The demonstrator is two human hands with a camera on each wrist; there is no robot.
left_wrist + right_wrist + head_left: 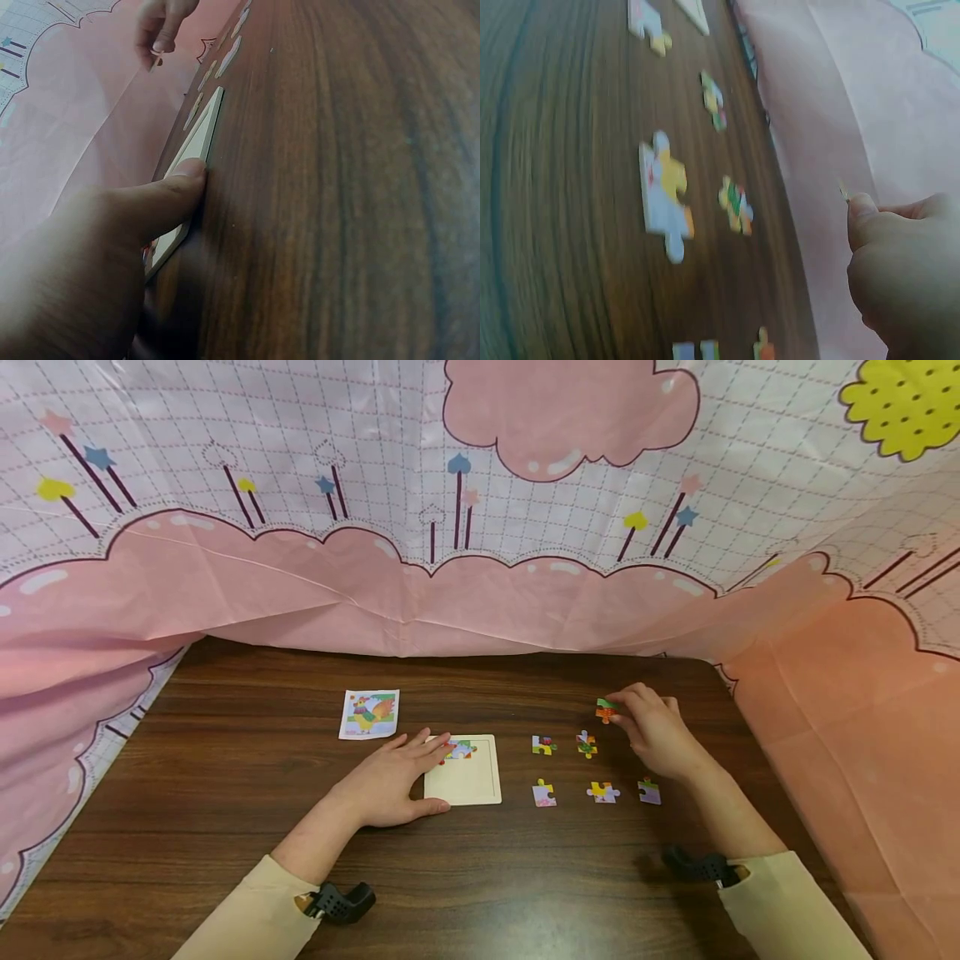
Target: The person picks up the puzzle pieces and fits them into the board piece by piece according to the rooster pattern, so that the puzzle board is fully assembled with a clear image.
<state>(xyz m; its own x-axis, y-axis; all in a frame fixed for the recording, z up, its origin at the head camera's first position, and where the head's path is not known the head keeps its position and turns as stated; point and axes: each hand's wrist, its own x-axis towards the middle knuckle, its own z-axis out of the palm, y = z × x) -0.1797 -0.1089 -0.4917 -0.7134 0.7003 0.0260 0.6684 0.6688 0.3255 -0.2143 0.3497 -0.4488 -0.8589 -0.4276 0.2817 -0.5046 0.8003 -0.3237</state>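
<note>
My left hand rests with spread fingers over the left side of a pale wooden puzzle tray. Its thumb touches the tray's near edge. Joined puzzle pieces lie along the tray's upper part, partly under the fingers. At the right, my right hand pinches a green and orange puzzle piece above the table. Only a thin edge of that piece shows in the right wrist view. Loose pieces lie between the tray and this hand, among them a yellow and white one and a purple one.
Beyond the left hand lies a picture card of a colourful rooster. More loose pieces sit right of the tray. An orange piece shows low in the right wrist view. Pink patterned cloth hangs around the brown table.
</note>
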